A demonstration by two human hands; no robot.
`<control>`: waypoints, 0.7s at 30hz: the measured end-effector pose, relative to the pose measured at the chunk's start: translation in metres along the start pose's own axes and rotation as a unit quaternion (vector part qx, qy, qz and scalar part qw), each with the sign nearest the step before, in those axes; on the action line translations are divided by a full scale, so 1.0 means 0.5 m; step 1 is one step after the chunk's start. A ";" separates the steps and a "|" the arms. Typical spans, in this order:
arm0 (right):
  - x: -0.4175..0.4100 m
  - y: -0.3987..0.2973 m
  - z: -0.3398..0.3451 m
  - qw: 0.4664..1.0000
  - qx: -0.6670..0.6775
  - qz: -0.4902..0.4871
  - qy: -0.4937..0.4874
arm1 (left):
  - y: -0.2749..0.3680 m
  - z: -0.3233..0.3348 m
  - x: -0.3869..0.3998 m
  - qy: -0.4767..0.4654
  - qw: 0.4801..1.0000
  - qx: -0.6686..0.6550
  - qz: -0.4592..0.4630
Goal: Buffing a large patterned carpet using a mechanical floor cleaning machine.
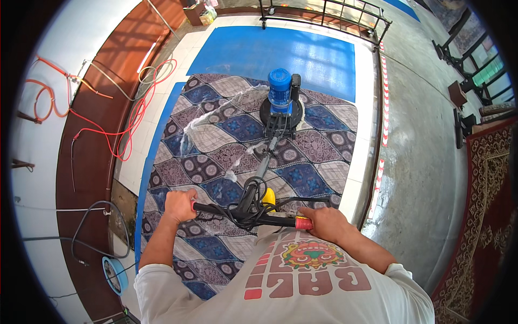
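My left hand [180,205] grips the left end of a black handlebar [265,218]. Its right end has a red grip [304,223], and my right hand [327,223] is closed around that side. Black cable is looped in a tangle [253,202] about the bar's middle. From there a grey shaft [263,166] runs forward to a floor scrubbing machine with a blue motor [280,87] over a round black brush housing [267,111]. The machine stands on a patterned carpet [234,162] of blue, purple and cream diamonds. White foam [198,121] lies in streaks left of the housing.
Blue matting [275,48] lies beyond the carpet on white tiles. Red hose [137,117] hangs coiled at the left wall, above a light-blue basin [115,275]. A black metal rack [323,18] stands at the far end. At right hangs a dark red rug [485,218].
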State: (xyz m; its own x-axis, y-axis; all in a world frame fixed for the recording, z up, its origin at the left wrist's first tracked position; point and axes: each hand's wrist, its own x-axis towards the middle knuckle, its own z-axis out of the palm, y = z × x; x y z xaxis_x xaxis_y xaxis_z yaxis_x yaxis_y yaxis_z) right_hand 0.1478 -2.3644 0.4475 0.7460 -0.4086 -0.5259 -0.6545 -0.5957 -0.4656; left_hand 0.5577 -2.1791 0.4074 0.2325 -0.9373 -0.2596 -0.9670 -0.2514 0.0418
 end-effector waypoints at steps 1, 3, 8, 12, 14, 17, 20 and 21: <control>-0.005 0.004 0.000 1.000 0.002 0.006 0.004 | 0.002 0.005 0.022 -0.006 1.000 -0.002 0.018; -0.018 0.012 0.001 0.999 0.020 0.044 -0.005 | 0.018 0.006 0.061 -0.002 0.999 0.001 0.033; -0.038 0.054 0.019 0.993 0.054 0.099 0.032 | 0.068 -0.027 0.191 -0.026 0.996 0.029 0.083; -0.052 0.063 0.007 0.984 0.080 0.145 0.060 | 0.091 -0.026 0.282 -0.050 0.990 0.046 0.125; -0.058 0.077 0.018 0.981 0.088 0.159 0.067 | 0.129 -0.041 0.309 -0.061 0.988 0.055 0.132; -0.066 0.111 0.068 0.974 0.110 0.174 0.092 | 0.174 -0.051 0.350 -0.075 0.983 0.082 0.148; -0.067 0.130 0.090 0.966 0.130 0.194 0.111 | 0.212 -0.067 0.392 -0.076 0.978 0.087 0.176; -0.067 0.132 0.096 0.961 0.138 0.212 0.112 | 0.223 -0.071 0.403 -0.075 0.974 0.093 0.191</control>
State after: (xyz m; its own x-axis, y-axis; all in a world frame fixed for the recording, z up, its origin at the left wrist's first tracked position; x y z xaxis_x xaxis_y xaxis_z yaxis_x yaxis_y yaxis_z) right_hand 0.0737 -2.3570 0.4002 0.3934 -0.7312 -0.5573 -0.8897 -0.1499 -0.4312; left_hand 0.5005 -2.4045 0.3941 -0.1520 -0.9046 -0.3983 -0.9854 0.1697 -0.0095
